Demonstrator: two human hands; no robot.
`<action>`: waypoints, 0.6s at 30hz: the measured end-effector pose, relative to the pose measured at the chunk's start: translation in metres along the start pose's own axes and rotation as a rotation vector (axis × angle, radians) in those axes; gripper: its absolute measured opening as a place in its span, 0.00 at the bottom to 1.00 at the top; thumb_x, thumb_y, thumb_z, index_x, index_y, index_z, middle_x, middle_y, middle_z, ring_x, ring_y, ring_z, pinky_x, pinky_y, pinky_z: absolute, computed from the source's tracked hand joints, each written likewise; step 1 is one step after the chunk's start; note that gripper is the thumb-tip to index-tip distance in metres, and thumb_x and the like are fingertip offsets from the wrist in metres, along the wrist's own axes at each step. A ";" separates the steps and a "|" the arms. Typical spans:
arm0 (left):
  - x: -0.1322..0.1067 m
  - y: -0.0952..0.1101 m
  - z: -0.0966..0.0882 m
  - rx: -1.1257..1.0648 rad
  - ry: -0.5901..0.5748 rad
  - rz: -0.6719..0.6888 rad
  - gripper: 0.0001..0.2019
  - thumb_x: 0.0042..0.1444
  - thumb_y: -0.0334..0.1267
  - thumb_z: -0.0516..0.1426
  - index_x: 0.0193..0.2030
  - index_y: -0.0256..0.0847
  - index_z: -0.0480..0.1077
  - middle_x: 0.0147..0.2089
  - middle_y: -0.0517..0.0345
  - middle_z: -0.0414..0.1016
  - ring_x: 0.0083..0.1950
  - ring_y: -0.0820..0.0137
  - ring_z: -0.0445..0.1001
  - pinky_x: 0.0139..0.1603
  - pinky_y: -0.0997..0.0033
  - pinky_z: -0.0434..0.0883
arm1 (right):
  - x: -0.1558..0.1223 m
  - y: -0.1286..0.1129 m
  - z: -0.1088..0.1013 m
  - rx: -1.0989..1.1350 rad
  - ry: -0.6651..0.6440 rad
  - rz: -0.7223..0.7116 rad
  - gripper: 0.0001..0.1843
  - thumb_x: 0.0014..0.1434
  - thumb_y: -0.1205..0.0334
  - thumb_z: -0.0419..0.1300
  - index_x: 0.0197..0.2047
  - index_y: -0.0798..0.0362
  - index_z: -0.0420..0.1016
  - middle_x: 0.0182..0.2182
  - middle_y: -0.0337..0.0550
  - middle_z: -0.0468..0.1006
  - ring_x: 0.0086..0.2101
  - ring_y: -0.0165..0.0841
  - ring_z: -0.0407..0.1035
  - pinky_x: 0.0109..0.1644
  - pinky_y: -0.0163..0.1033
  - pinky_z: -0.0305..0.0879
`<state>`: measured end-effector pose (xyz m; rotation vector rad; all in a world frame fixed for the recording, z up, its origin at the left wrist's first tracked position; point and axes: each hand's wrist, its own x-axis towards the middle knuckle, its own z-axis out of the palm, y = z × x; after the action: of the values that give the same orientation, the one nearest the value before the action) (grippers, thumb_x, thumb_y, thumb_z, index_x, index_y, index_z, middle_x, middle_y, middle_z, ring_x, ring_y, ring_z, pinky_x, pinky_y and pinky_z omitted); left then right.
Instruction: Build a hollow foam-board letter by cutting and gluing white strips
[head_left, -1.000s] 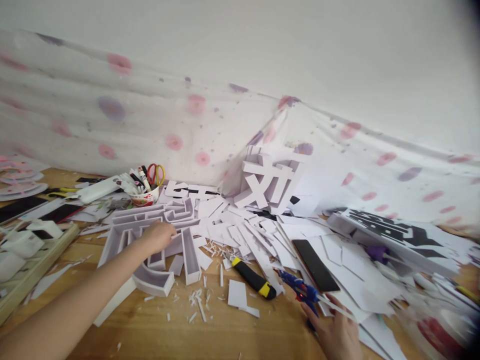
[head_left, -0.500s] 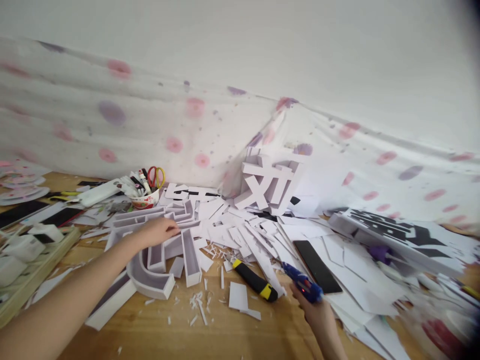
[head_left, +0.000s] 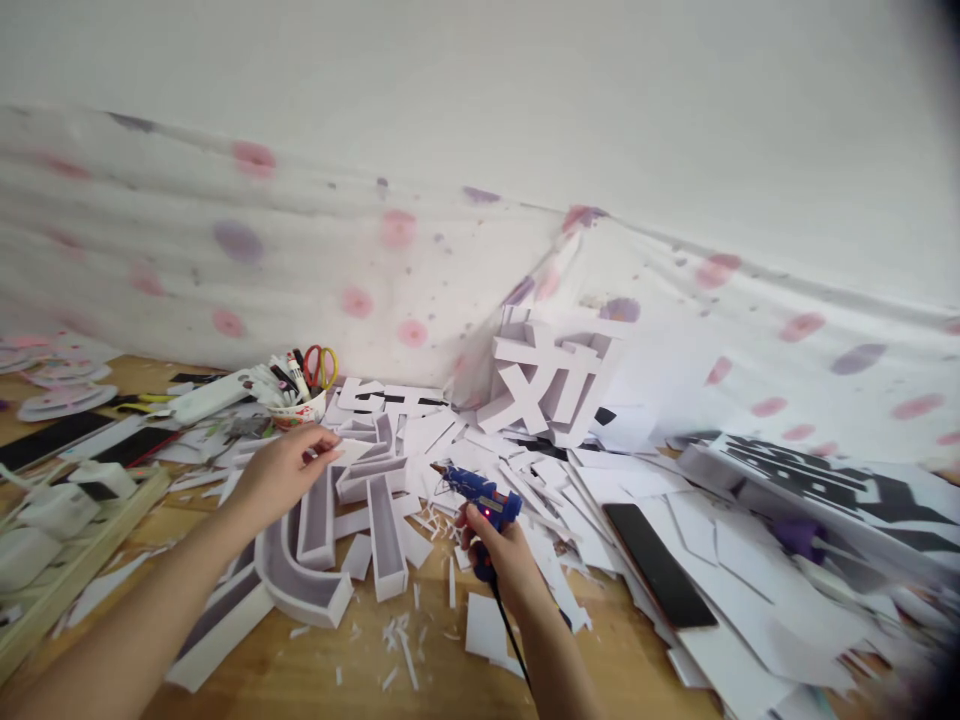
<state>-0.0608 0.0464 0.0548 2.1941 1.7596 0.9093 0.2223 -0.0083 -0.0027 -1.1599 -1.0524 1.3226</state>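
Note:
My right hand [head_left: 499,550] is wrapped round a blue hot glue gun [head_left: 480,495] with a small red light on. Its nozzle points left, toward my left hand. My left hand [head_left: 289,468] pinches a small white foam board piece [head_left: 358,451] between thumb and fingertips. That piece is over a hollow white foam board letter [head_left: 386,535], whose walls stand up from the wooden table. My left forearm hides part of the letter's left side.
Behind stands a finished-looking white 3D character [head_left: 551,375]. A cup of pens and scissors [head_left: 298,405] is at the back left, a power strip [head_left: 90,550] at the left. A black phone [head_left: 660,565] lies right among white board scraps [head_left: 720,540].
My right hand has brought the glue gun left and up, over where the yellow-black cutter showed. My left hand has lifted slightly, and a white piece now shows in its fingers.

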 end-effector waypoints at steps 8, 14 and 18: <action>-0.046 0.013 0.075 -0.985 0.221 -0.582 0.07 0.51 0.39 0.57 0.36 0.41 0.70 0.37 0.57 0.78 0.38 0.67 0.76 0.38 0.69 0.75 | 0.002 0.017 0.023 0.052 -0.102 -0.018 0.27 0.46 0.37 0.61 0.25 0.57 0.71 0.15 0.35 0.64 0.17 0.23 0.56 0.22 0.30 0.49; -0.048 0.027 0.078 -1.440 0.099 -0.902 0.06 0.50 0.22 0.58 0.32 0.34 0.75 0.30 0.54 0.78 0.25 0.76 0.75 0.22 0.82 0.72 | 0.003 0.034 0.004 -0.010 -0.251 -0.032 0.29 0.46 0.35 0.60 0.22 0.56 0.69 0.16 0.37 0.64 0.18 0.24 0.55 0.22 0.32 0.46; -0.049 0.031 0.073 -1.506 0.052 -0.943 0.10 0.51 0.17 0.55 0.30 0.31 0.75 0.25 0.56 0.77 0.21 0.78 0.73 0.18 0.85 0.70 | 0.004 0.036 0.000 -0.075 -0.296 -0.012 0.29 0.46 0.35 0.60 0.20 0.56 0.68 0.15 0.35 0.62 0.18 0.23 0.53 0.21 0.32 0.45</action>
<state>0.0003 0.0084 -0.0043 0.3480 1.0842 1.2723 0.2174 -0.0071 -0.0386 -1.0306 -1.3294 1.4865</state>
